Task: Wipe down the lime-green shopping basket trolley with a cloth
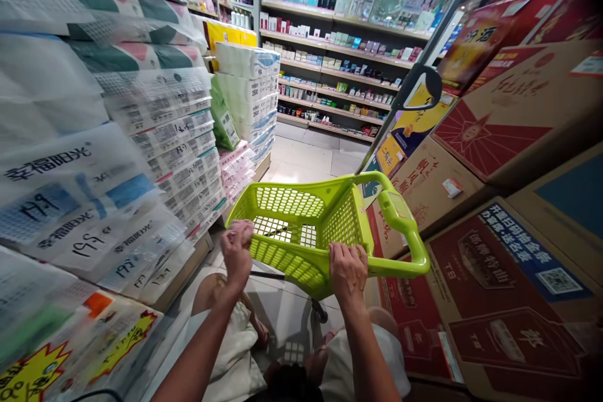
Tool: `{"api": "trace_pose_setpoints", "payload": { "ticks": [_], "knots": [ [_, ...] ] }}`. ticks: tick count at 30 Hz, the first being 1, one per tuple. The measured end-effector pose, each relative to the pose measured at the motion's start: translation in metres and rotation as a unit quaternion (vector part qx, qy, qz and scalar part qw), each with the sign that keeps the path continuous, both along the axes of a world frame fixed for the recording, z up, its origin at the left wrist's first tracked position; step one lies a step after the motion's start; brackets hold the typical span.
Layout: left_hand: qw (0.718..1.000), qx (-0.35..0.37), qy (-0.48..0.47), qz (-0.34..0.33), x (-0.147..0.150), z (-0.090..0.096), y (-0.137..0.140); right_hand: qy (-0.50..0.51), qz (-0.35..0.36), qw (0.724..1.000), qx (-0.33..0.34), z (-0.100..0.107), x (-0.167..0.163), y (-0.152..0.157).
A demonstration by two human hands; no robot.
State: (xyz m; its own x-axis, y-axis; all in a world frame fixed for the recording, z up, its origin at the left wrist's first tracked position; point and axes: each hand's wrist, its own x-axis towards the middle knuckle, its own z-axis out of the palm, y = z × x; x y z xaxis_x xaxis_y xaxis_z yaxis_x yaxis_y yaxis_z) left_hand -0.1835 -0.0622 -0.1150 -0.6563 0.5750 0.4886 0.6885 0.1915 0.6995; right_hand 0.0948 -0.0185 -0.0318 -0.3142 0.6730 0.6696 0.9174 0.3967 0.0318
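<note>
A lime-green rolling shopping basket (325,267) stands tilted in front of my knees, with perforated sides and a moulded handle loop on its right. Only its slatted bottom shows inside. My left hand (237,254) is closed on the rim at the basket's near left corner; a pale pinkish patch by its fingers is too blurred to name. Knuckles up, my right hand (348,269) wraps over the near rim, close to the handle loop. A long pull bar with a dark grip (421,89) rises from the far right of the basket. One black wheel (320,311) shows underneath.
Plastic-wrapped tissue packs (169,132) are stacked high on the left, with more paper packs (257,91) beyond. Printed cartons (509,276) crowd the right side. A tiled aisle (301,157) leads to shelves of small boxes and bottles (339,53) at the back.
</note>
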Motion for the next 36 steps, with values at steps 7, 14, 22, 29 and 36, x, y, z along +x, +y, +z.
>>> {"api": "trace_pose_setpoints", "payload": {
  "ticks": [7,14,22,29,36],
  "knots": [
    [0.995,0.036,-0.076,0.062,-0.026,-0.010,-0.004,-0.011,0.005,1.000,-0.001,-0.002,0.003,-0.002],
    [0.975,0.029,-0.188,0.112,0.002,-0.027,-0.001,-0.018,0.022,1.000,0.004,-0.003,0.006,-0.002],
    [0.976,0.069,-0.167,0.119,0.012,-0.031,0.002,-0.023,0.061,0.998,0.004,0.000,0.009,-0.005],
    [0.982,0.074,-0.155,0.082,0.049,-0.029,0.004,0.045,0.078,0.994,0.059,0.018,0.022,-0.010],
    [0.978,0.060,-0.197,0.040,0.081,-0.020,0.005,0.075,0.040,0.994,0.074,0.035,0.045,-0.015]
  ]
}}
